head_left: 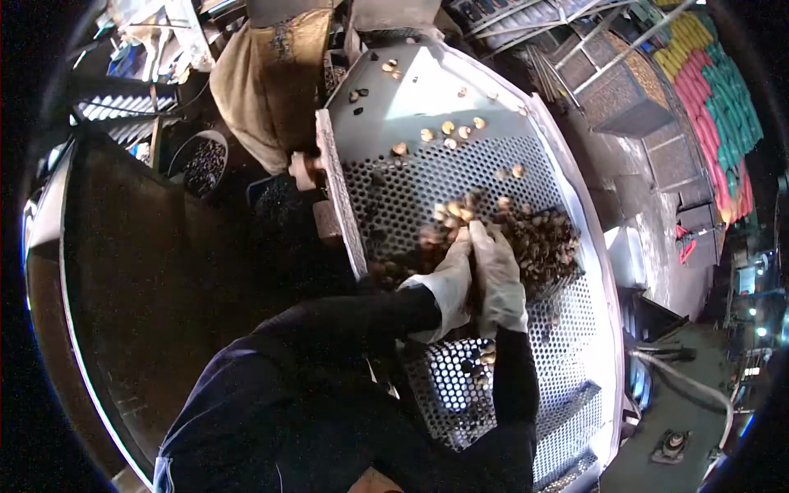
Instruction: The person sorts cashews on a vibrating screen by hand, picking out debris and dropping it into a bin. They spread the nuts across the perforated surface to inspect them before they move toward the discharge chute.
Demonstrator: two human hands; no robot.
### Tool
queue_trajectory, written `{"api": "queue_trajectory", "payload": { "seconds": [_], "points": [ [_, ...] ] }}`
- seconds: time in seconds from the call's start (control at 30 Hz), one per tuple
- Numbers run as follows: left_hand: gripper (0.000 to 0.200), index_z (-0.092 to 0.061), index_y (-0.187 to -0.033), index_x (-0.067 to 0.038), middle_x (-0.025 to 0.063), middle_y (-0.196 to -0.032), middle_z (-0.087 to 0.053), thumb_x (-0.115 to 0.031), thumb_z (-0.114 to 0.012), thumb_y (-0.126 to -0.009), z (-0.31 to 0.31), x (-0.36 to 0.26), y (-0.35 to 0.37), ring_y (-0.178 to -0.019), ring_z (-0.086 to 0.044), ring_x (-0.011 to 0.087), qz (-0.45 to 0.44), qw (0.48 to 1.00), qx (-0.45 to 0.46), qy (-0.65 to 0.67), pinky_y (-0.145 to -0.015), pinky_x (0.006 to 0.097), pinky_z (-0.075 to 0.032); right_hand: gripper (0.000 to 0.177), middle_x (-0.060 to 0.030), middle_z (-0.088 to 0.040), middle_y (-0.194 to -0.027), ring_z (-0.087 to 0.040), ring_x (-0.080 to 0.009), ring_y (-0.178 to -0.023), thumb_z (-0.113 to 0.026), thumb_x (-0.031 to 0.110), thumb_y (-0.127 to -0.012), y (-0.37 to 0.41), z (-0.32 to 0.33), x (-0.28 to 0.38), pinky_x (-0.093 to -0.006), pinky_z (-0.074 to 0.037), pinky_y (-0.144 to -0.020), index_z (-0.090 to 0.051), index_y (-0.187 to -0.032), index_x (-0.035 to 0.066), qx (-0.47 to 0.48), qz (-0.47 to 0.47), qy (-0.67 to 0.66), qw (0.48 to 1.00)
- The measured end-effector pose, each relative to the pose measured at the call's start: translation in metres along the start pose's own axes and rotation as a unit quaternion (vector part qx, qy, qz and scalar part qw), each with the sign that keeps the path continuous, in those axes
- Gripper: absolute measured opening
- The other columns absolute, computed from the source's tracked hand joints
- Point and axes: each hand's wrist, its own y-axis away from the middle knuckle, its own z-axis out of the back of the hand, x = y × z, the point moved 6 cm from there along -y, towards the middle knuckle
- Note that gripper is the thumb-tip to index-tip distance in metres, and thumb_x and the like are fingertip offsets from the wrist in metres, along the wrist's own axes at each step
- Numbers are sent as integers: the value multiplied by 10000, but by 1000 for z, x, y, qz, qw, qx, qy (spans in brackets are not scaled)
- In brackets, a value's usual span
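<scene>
Perforated grey metal: a long sorting deck [485,156] with a raised pale rim, running from near to far. Smooth solid sheet at its far end, round holes over the rest.

Brown nut-like pieces [542,246] heaped mid-deck, mostly just right of the hands; a smaller, blurred lot to the left. Paler pieces [456,211] bunched at the far side of the fingertips, others scattered singly over the far sheet.

Left hand [448,279] and right hand [498,275], both in whitish, translucent gloves, side by side, fingers pointing far. Right fingers close together, beside the heap; left fingers narrow, at the pale bunch. Whether either grips a piece, cannot tell; blurred there.

Left of deck, far: tan cloth sack [251,99]; nearer and further left, round bucket [200,164] with dark contents. Far right: stacked yellow, pink and green sacks [723,99]. Right, nearer: pale hose [690,382] curving above the floor.
</scene>
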Motion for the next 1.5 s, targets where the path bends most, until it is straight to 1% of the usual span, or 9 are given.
{"api": "queue_trajectory", "payload": {
  "seconds": [0.1,0.27,0.47,0.73,1.07,1.2,1.23,1.3,1.5],
  "points": [
    [775,-598,-1578,-187,76,-1543,-677,-770,-483,-1082,-45,-4,31,-1380,-640,247,-37,962,-66,-263,-1178,406,-527,665,-228,-543,-1674,-536,-290,-1533,-521,445,-1174,24,3,28,-412,-418,-1281,-466,-1671,6,-54,73,-23,996],
    [908,-384,-1698,-131,176,-1690,-465,-741,-583,-1056,-116,-36,87,-1529,-488,383,-130,934,141,-302,-1186,660,-463,810,-271,-471,-1708,-471,-466,-1559,-456,657,-1120,-15,120,27,-586,-405,-1285,-413,-1728,124,-167,-102,86,977],
    [1092,-347,-1721,-194,152,-1651,-428,-796,-758,-908,-34,-73,125,-1497,-454,396,-43,944,-61,-320,-1180,726,-374,926,-290,-113,-1837,-245,-465,-1672,-633,610,-1070,81,126,-57,-692,-213,-1343,-246,-1786,167,-172,-20,89,981],
    [750,-607,-1433,-187,68,-1323,-615,-735,-773,-949,-36,-67,123,-1267,-595,311,-84,951,-61,-291,-1030,628,-504,1122,-416,-362,-1706,-334,-575,-1610,-885,530,-888,157,19,-82,-666,-263,-1351,-342,-1731,28,-110,267,393,873],
    [1029,-362,-1708,-168,145,-1557,-511,-770,-712,-951,-29,-21,156,-1431,-512,406,-67,945,-30,-317,-1143,707,-405,1081,-382,-476,-1600,-463,-500,-1511,-684,787,-949,-65,73,2,-644,-330,-1286,-414,-1704,61,-280,88,398,869],
    [733,-397,-1706,-127,166,-1695,-522,-605,-492,-1159,-26,-13,149,-1563,-502,301,-8,961,-5,-277,-1268,535,-466,1007,-374,-486,-1621,-513,-470,-1488,-610,790,-1007,-68,134,-35,-625,-407,-1249,-368,-1753,158,-295,-94,397,864],
    [743,-423,-1699,-135,172,-1706,-517,-632,-491,-1151,12,-23,110,-1578,-495,275,6,961,-78,-264,-1288,509,-449,984,-369,-464,-1650,-492,-476,-1516,-612,780,-1012,-69,134,-46,-610,-409,-1256,-387,-1747,166,-281,-101,394,869],
    [811,-455,-1701,-101,121,-1707,-534,-673,-503,-1128,3,-15,106,-1580,-490,253,41,921,-67,381,-1320,383,-369,909,-340,-477,-1658,-514,-453,-1514,-626,708,-1036,-72,120,-58,-569,-473,-1213,-433,-1710,130,-223,-99,340,908],
    [817,-532,-1641,-84,117,-1647,-576,-688,-541,-1091,-16,-7,67,-1480,-560,293,-21,965,-107,239,-1244,398,-415,478,-186,-751,-1335,-731,-255,-1128,-716,336,-1094,-64,20,-102,-346,-637,-934,-686,-1424,-9,-34,11,-18,999]
  ]
}}
